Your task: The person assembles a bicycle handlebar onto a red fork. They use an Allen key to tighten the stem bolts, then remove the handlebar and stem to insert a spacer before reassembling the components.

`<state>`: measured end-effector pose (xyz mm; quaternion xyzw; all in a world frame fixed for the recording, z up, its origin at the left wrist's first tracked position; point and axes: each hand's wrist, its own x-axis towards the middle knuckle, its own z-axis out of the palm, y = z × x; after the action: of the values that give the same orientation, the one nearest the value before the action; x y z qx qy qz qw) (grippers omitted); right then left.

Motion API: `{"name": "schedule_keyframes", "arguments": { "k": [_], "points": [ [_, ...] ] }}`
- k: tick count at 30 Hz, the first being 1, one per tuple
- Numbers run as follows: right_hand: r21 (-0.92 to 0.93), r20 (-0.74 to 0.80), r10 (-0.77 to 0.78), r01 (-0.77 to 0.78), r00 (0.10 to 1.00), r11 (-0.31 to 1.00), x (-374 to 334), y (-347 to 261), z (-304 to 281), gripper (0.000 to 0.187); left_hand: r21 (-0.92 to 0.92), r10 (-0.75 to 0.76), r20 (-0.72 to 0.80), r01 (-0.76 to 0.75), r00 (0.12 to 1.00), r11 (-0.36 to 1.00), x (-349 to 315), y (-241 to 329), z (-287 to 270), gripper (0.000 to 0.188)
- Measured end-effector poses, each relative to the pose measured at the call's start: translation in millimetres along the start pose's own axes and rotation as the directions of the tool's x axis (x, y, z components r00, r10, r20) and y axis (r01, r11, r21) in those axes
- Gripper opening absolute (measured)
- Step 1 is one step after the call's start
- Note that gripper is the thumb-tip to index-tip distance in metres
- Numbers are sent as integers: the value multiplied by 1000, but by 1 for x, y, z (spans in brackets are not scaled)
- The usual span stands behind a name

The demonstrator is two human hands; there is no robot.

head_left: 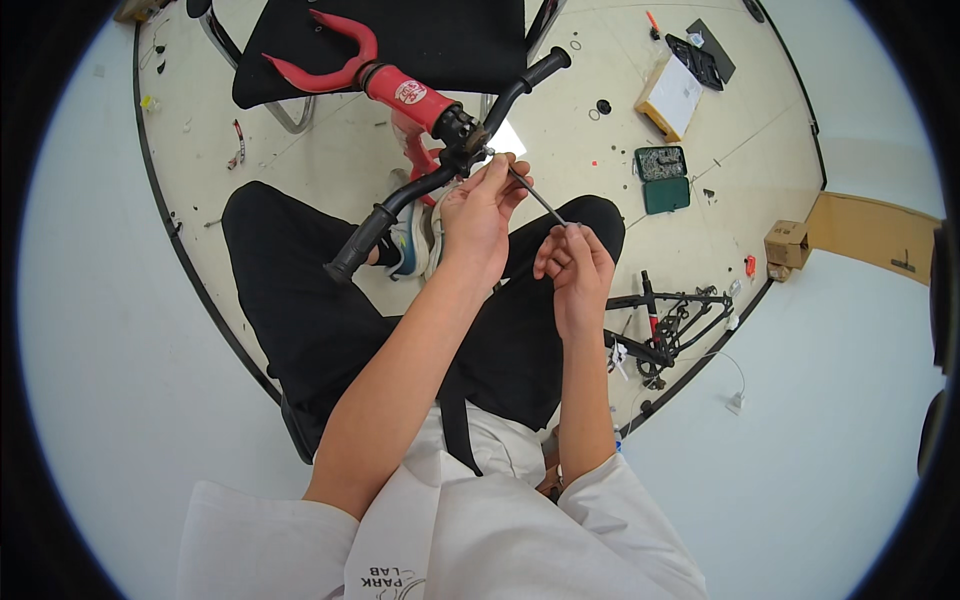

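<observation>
A small red bicycle frame and fork (412, 95) lies with its fork on the seat of a black chair (450, 50). Black handlebars (420, 188) with rubber grips are attached at its near end by a dark clamp (462, 140). A thin dark metal rod, apparently a hex key (541, 198), slants from the clamp toward the lower right. Close to the clamp, my left hand (482, 212) is closed, its fingers pinched about the key's upper end. My right hand (575, 265) pinches the lower end between thumb and fingers. The key's tip is hidden by my left fingers.
My black-trousered legs spread below the handlebars. On the floor at right lie an open green case (663, 180), a yellow-edged box (670, 97), a black tool tray (697, 62) and a black bicycle frame (665, 330). Small loose parts are scattered about. A cardboard box (788, 243) stands by the wall.
</observation>
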<state>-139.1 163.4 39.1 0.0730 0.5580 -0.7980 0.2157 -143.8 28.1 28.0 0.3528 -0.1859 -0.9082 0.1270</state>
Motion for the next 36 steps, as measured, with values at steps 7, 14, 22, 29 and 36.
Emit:
{"name": "schedule_keyframes", "arguments": {
  "k": [7,14,22,29,36],
  "points": [
    [-815,448,-697,577,560,-60,0,-4,3,24,0,5,-6,-5,1000,1000,0,0,-1,21],
    [-548,109,-451,432,886,716,-8,2,-5,19,5,3,-1,-3,1000,1000,1,-1,-2,22],
    [52,96,55,-60,994,997,-10,2,-8,37,10,0,3,0,1000,1000,1,0,-2,20],
    [82,46,66,-70,997,994,-7,-5,-4,31,49,30,37,-31,999,998,2,2,-4,20],
    [86,42,43,-46,998,995,-5,-7,-4,23,38,32,58,-34,998,999,2,3,-2,19]
  ]
}}
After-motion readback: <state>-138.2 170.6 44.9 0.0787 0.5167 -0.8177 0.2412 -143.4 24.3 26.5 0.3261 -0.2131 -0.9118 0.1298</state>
